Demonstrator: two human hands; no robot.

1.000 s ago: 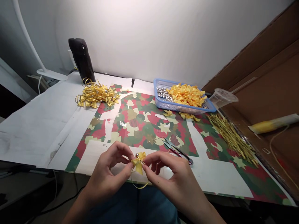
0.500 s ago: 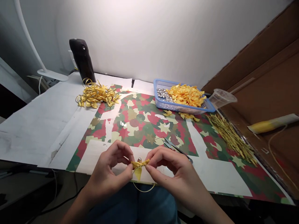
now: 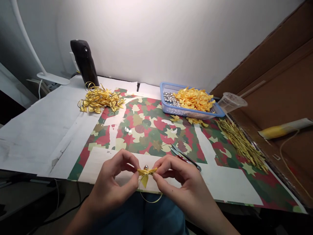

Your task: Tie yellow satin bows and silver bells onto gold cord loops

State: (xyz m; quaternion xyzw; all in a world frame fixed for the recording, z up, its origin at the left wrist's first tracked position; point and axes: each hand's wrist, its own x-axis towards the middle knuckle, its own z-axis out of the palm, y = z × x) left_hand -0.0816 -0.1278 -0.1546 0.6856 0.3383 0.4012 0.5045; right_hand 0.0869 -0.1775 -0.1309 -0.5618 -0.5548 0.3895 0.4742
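Between my two hands, over the table's front edge, is a yellow ribbon bow (image 3: 144,180) with a small silver bell (image 3: 146,167) at its top. A thin gold cord (image 3: 154,201) hangs from it in a loop. My left hand (image 3: 122,174) pinches the bow's left end between thumb and fingers. The right end is pinched by my right hand (image 3: 174,174). Small scissors (image 3: 184,156) lie on the table just beyond my right hand, partly hidden by it.
At the back left sits a pile of finished-looking yellow bows (image 3: 101,99), near a black bottle-like object (image 3: 85,63). A blue basket (image 3: 193,113) holds yellow ribbon pieces and silver bells. To the right lie bundled gold cords (image 3: 241,143) and a clear plastic cup (image 3: 232,102).
Both hands keep their pinch on the bow, which has shifted very little. The view has moved slightly, and a bit more of the scissors shows.
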